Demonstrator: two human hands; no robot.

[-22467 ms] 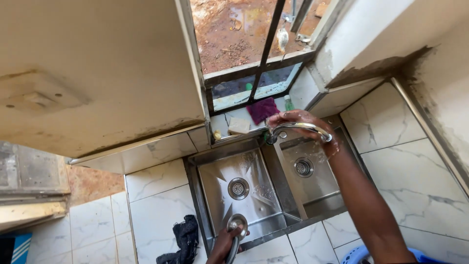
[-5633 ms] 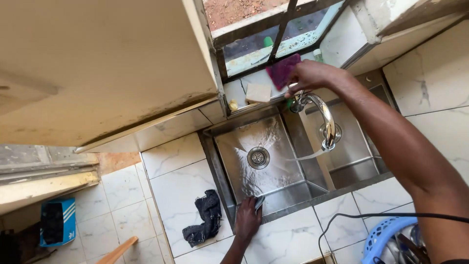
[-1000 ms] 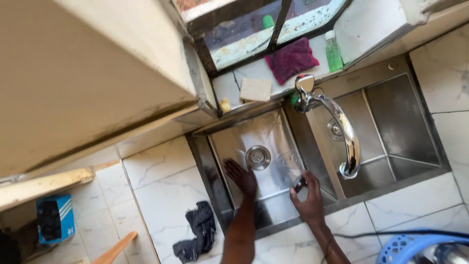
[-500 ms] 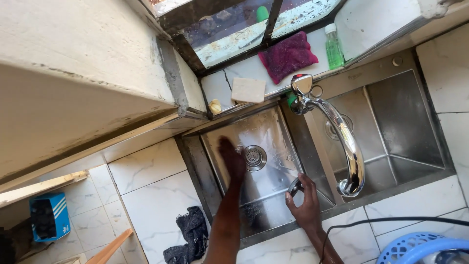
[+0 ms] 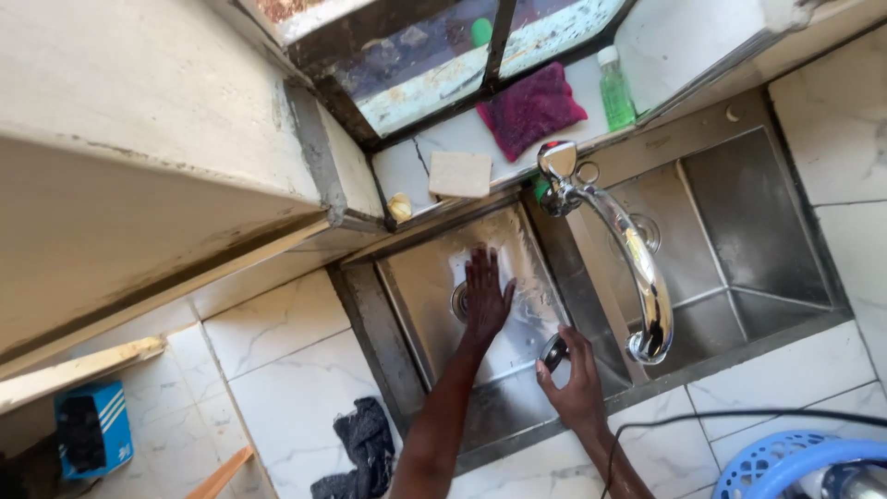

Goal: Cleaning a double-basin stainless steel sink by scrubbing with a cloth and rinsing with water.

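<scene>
My left hand [image 5: 485, 296] lies flat, fingers spread, on the wet floor of the left steel sink basin [image 5: 416, 286], covering the drain. My right hand [image 5: 575, 388] is near the front of the divider between the basins, its fingers closed on a small round dark and metal piece [image 5: 552, 351], possibly a drain plug. The chrome swivel faucet [image 5: 637, 268] arches over the right basin [image 5: 739, 231], its spout end just right of my right hand.
On the window ledge sit a maroon cloth [image 5: 528, 109], a green bottle [image 5: 616, 91] and a pale sponge block [image 5: 460, 173]. A dark rag [image 5: 360, 444] lies on the tiled counter. A blue box [image 5: 92, 430], blue basket [image 5: 795, 462] and black cable [image 5: 739, 414] lie nearby.
My left hand has slid further back in the left basin, onto the drain. My right hand stays by the divider, holding the small round piece.
</scene>
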